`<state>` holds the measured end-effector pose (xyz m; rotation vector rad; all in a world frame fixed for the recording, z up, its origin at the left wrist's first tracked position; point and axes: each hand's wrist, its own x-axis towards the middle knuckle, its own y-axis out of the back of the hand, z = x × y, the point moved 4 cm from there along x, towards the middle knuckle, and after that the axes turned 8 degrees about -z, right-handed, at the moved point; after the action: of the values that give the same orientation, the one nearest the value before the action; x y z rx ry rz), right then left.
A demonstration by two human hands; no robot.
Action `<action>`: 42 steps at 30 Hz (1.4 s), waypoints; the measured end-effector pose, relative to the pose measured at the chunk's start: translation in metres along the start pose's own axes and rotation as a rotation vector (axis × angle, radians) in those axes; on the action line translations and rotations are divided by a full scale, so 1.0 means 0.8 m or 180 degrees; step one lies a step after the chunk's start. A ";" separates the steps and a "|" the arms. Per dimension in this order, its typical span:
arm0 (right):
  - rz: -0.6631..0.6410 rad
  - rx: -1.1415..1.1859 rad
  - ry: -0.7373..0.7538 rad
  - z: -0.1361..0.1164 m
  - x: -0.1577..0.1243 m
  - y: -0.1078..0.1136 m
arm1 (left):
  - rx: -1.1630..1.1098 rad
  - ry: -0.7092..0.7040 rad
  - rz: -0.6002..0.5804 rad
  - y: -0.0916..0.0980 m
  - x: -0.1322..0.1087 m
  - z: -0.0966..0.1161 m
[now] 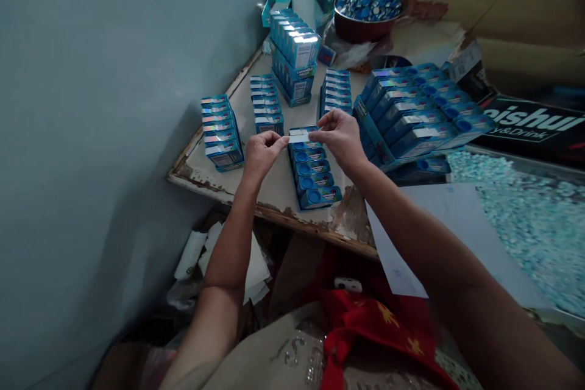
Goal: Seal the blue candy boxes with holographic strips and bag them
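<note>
My left hand point(262, 153) pinches the left end of a small white strip point(298, 139) between thumb and finger. At its right end, my right hand point(342, 139) has its thumb and fingertips closed on the same strip. It lies over the far end of a row of small blue boxes point(313, 181), each with a round recess on its face; whether it is stuck down I cannot tell. Beyond my left hand stands another row of blue boxes point(267, 106) with pale strips along their tops. A similar row point(337, 88) is just behind my right hand.
More blue boxes point(222, 134) stand at the table's left edge. Others are stacked point(295, 61) at the back and packed in a large tray point(365, 116) at right. A bowl point(365, 27) of small blue pieces sits behind. White paper point(425, 219) and loose turquoise pieces point(525, 213) lie right.
</note>
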<state>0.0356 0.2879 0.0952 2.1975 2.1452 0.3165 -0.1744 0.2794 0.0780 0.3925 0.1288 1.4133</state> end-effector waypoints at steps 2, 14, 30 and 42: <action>0.0025 -0.0245 0.0038 0.010 0.006 -0.003 | -0.0030 0.0135 -0.0096 -0.004 0.007 -0.013; -0.0107 -0.0822 -0.0016 0.034 0.014 -0.013 | -0.0420 0.0325 -0.0130 -0.011 0.008 -0.051; 0.0013 -0.1355 -0.0457 0.024 0.001 0.008 | 0.0586 0.0823 0.0869 -0.029 -0.036 -0.007; 0.0440 -0.4143 0.0405 0.021 -0.230 0.223 | 0.0897 -0.1144 -0.0578 -0.283 -0.087 0.123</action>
<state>0.2114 0.1008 0.0912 1.4778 1.1201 1.3762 0.0574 0.1687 0.0822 0.8406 0.0678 1.1281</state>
